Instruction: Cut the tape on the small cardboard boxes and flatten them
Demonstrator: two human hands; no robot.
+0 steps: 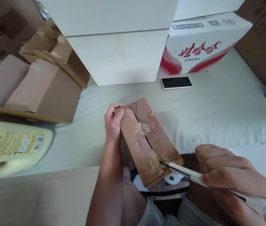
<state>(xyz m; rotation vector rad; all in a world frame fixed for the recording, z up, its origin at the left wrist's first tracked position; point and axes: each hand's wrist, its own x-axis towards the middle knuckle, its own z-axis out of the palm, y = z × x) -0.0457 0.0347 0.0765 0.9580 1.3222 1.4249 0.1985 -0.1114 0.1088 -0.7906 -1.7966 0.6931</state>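
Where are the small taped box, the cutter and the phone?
small taped box (147,141), head view, on its taped top face.
cutter (182,171), head view, on its white body near the blade.
phone (176,82), head view, on its dark screen.

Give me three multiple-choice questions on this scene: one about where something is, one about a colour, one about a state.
1. Where does the phone lie?
A. on the small box
B. beside the red-and-white carton
C. in the open box at left

2. What colour is the bottle at left?
A. pale yellow
B. green
C. black

3. How is the small box in the left hand?
A. seam partly slit
B. untouched, fully sealed
C. crushed flat

Answers: 1 B, it lies just in front of that carton. 2 A, its body is pale yellow. 3 A, a dark gap runs along the taped seam, where the blade in the right hand touches.
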